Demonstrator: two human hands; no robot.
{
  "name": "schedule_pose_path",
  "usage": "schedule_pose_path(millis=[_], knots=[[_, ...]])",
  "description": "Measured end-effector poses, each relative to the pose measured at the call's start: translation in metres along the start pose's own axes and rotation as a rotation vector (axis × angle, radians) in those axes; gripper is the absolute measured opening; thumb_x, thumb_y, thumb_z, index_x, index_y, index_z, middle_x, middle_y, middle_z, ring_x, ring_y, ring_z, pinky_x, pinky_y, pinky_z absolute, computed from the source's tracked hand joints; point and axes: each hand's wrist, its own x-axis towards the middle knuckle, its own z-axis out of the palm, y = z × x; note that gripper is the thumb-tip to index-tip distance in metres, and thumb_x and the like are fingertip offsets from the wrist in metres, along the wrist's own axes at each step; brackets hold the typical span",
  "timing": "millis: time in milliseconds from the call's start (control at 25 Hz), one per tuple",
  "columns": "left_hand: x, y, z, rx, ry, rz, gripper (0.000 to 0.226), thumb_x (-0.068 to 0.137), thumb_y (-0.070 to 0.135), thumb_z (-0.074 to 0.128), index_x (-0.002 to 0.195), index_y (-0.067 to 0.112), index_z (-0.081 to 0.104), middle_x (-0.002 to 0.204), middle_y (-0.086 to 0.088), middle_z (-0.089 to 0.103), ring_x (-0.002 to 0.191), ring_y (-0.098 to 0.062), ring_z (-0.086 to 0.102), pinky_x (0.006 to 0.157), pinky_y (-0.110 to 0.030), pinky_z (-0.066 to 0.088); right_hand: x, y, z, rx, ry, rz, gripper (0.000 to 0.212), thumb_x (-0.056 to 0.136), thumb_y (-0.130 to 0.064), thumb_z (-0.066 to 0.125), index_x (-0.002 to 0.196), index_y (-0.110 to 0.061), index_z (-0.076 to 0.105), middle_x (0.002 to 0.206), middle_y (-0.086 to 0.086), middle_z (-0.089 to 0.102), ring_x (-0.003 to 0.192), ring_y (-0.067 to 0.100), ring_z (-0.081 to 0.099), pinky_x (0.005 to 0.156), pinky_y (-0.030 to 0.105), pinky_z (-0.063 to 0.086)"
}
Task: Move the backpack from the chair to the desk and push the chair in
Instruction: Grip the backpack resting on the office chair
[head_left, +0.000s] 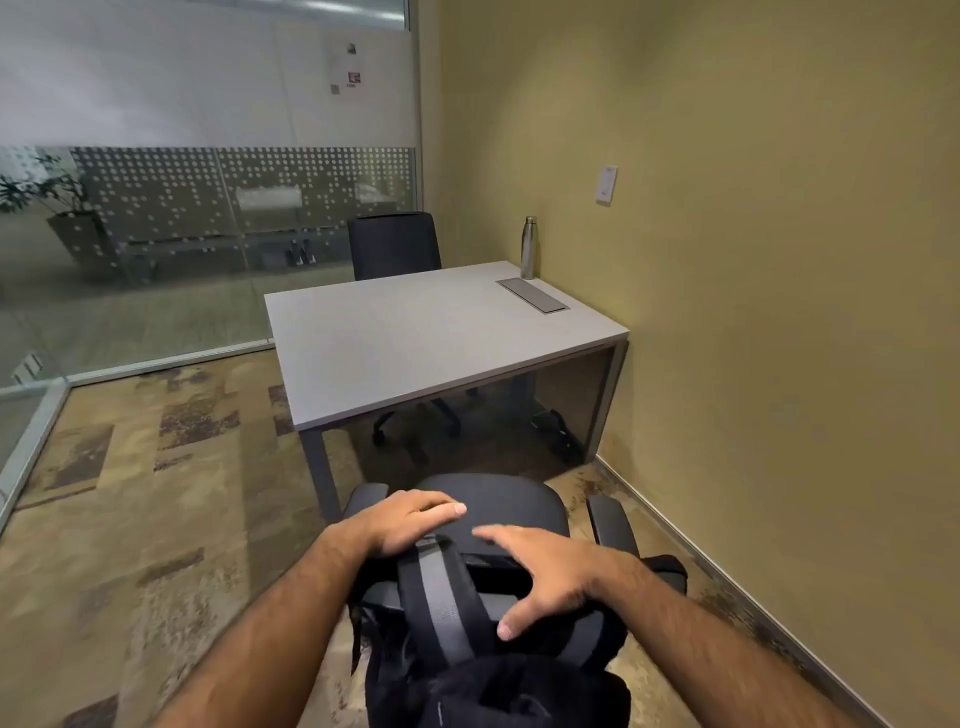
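A black office chair (511, 501) stands pulled out from the grey desk (415, 338), with its seat facing the desk and its back toward me. A black backpack (467, 675) with grey straps hangs against the chair's backrest on my side. My left hand (410, 522) lies flat over the top of the backpack, fingers stretched out together. My right hand (550, 577) rests on the backpack's upper straps with its fingers spread. Neither hand has closed around anything. The backrest is mostly hidden under the pack and my hands.
A steel bottle (529, 248) and a metal cable hatch (533, 295) sit at the desk's far right by the yellow wall. A second black chair (395, 244) is tucked in at the far side. Glass partitions run along the left, and the floor is carpeted.
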Motion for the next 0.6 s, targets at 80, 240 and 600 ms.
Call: schedule_pose_path(millis=[80,240,600], knots=[[0.006,0.0,0.001,0.075,-0.128,-0.08,0.067,0.082,0.079,0.041,0.117,0.032,0.073,0.133,0.006,0.068,0.125,-0.014,0.058,0.114,-0.039,0.037,0.004,-0.004,0.001,-0.073,-0.047,0.009,0.104,0.076,-0.037,0.09,0.159,-0.02,0.028,0.161,0.004,0.043,0.144,0.023,0.043,0.121,0.041,0.035],[0.012,0.003,0.005,0.151,-0.218,-0.125,0.03,0.09,0.065,0.05,0.086,0.046,0.072,0.108,0.009,0.069,0.112,-0.017,0.059,0.103,-0.038,0.039,0.007,-0.006,0.012,-0.222,-0.032,0.054,0.103,0.067,-0.041,0.084,0.154,-0.031,0.031,0.15,-0.003,0.056,0.131,0.022,0.056,0.107,0.047,0.05],[0.0,-0.019,-0.018,0.238,-0.028,0.012,0.067,0.095,0.059,0.055,0.048,0.012,0.045,0.038,0.012,0.041,0.04,-0.007,0.039,0.053,-0.026,0.031,0.006,-0.001,0.017,-0.211,-0.001,0.098,0.111,0.057,-0.051,0.078,0.155,-0.034,0.029,0.152,-0.005,0.054,0.132,0.021,0.056,0.106,0.045,0.051]])
